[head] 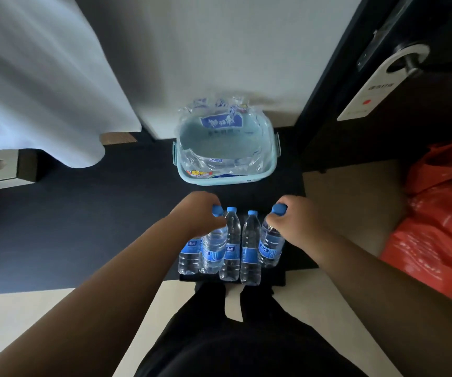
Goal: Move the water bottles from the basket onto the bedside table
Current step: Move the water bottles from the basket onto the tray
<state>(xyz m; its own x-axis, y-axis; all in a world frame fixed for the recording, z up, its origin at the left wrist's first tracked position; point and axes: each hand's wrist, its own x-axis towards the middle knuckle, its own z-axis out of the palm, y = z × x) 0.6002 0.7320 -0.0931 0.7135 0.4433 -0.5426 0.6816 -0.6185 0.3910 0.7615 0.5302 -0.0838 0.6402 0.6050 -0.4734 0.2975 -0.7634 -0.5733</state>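
The left hand (200, 213) is curled round the neck of one water bottle (214, 248) just under its blue cap, and the right hand (292, 216) grips another bottle (271, 246) the same way. Both stand upright at the outer ends of a tight row. Between them two more bottles (231, 240) stand free, and a fifth (189, 254) shows partly behind the left one. All are on the dark surface (110, 219) in front of the person, which I take to be the bedside table. Whether the two held bottles already rest on it or hang just above, I cannot tell. Beyond the row sits the pale blue basket (276, 148), which appears to hold only crumpled plastic wrap (219, 164) (no bottle shows inside). So this looks like the final placement. The next move calls for settling both bases flat, then letting go gently so the close-packed neighbours are not knocked.
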